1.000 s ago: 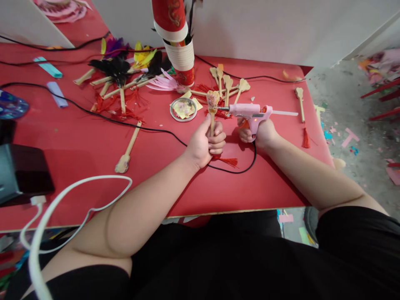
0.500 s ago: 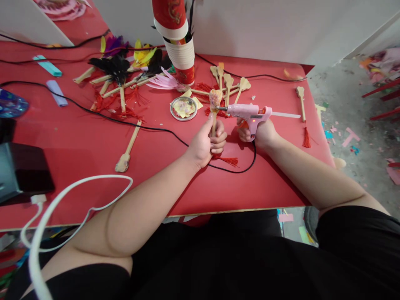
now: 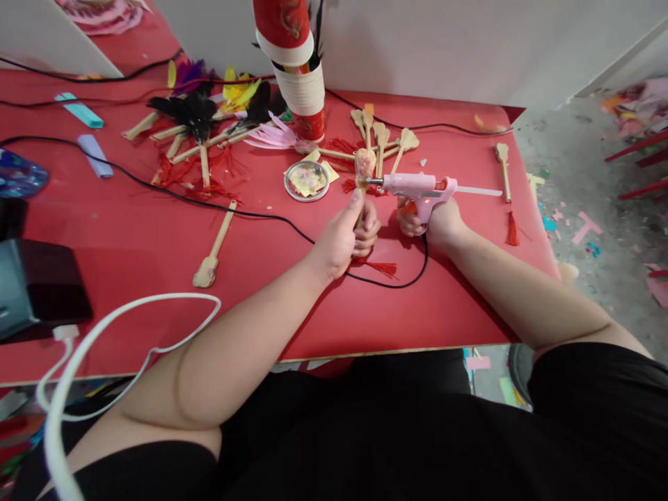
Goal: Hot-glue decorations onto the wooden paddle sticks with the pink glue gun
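Note:
My left hand (image 3: 351, 235) is closed around the handle of a wooden stick with a wide, fan-like head (image 3: 366, 164), held upright. Pinkish, glossy material coats that head, and a red tassel (image 3: 380, 267) trails from below my fist. In my right hand (image 3: 428, 217) is a pink glue gun (image 3: 417, 188), its orange trigger under my fingers and a small light glowing on it. The metal nozzle is at the lower part of the stick's head; whether it touches is hard to tell. A clear glue stick (image 3: 479, 191) pokes out of the gun's back.
Bare wooden sticks (image 3: 382, 136) lie behind my hands, beside a round dish (image 3: 307, 182) and stacked red paper cups (image 3: 307, 104). Feathered sticks (image 3: 193, 115) pile up at left. A black cord (image 3: 250, 213) crosses the red table (image 3: 292, 313); a white cable (image 3: 125, 306) loops near my left arm.
The stick's head has shifted slightly right and turned a little in my left hand. The glue gun has moved slightly right with it, its nozzle still at the head.

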Tool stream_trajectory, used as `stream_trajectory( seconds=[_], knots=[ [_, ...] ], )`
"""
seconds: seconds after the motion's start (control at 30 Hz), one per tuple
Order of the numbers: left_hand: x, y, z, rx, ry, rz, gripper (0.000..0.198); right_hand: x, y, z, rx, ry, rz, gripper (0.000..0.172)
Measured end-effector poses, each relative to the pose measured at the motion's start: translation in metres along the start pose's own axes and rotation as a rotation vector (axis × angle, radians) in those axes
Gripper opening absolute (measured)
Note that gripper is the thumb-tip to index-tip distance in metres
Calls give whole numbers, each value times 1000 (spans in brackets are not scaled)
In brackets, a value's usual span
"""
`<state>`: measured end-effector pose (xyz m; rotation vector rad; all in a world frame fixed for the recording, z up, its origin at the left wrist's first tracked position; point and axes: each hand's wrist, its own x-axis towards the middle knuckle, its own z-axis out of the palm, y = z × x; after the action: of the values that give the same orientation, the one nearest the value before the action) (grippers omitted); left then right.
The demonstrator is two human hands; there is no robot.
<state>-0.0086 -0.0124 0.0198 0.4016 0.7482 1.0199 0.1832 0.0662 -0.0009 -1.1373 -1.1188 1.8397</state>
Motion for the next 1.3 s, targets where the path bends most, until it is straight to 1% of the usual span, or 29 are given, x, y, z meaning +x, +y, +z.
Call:
stream_trajectory(
  seconds=[0.1, 0.17, 0.33, 0.43, 0.6, 0.7, 0.9, 1.0, 1.1, 1.3],
  knots=[
    [0, -1, -1, 27, 13, 12, 66, -1, 0, 2, -20, 20, 7, 61],
    [0, -2, -1, 49, 26, 26, 66, -1, 0, 3, -35, 44, -4, 64],
    [1, -4, -2, 94, 49, 59, 65, -3, 2, 1, -23, 27, -47, 60],
    [3, -5, -2, 97, 81, 64, 64, -4, 2, 1, -1, 13, -32, 60],
    [4, -5, -3, 96, 86, 58, 64, -7, -2, 3, -5, 35, -6, 60],
    [4, -5, -4, 103, 90, 58, 64, -7, -2, 5, -16, 30, -24, 61],
    [4, -5, -3, 82, 113, 41, 63, -8, -3, 7, -34, 80, -25, 60],
    [5, -5, -3, 97, 121, 48, 62, -7, -2, 5, 9, 34, -15, 59],
    [5, -6, -3, 131, 122, 73, 61, -6, 0, 3, 37, -5, -13, 63],
    [6, -6, -3, 112, 133, 72, 60, -6, 2, 4, -18, 9, -69, 69]
  ],
)
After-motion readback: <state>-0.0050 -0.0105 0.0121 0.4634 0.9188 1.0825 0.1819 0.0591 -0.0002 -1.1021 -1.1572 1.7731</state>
